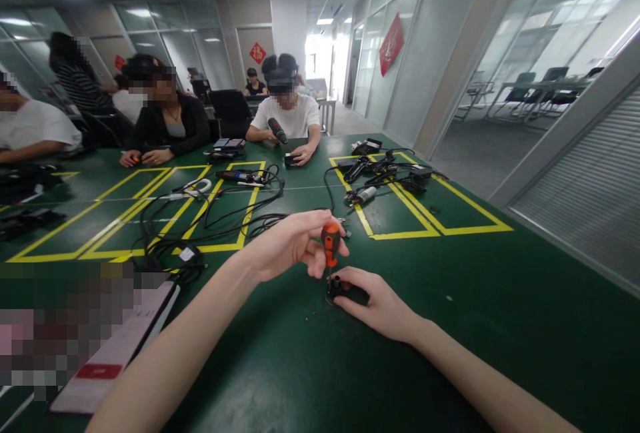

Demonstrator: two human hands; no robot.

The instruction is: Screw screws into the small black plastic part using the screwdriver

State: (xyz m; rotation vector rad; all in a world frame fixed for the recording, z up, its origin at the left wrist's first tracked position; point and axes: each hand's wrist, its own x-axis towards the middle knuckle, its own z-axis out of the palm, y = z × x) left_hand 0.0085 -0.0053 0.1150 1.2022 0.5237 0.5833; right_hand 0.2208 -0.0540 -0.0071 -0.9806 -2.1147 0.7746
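My left hand (287, 243) grips an orange-handled screwdriver (331, 244), held upright with its tip down on a small black device (350, 294). My right hand (380, 305) rests on the green table (450, 353) and pins that black device under its fingers. Most of the device is hidden by the hand. Both hands meet near the table's middle, close in front of me.
Tangled black cables (215, 220) and a charger lie inside yellow taped rectangles to the left. More black gadgets (385, 176) sit at the far right. A paper sheet (120, 346) lies at lower left. Several people sit along the far and left edges.
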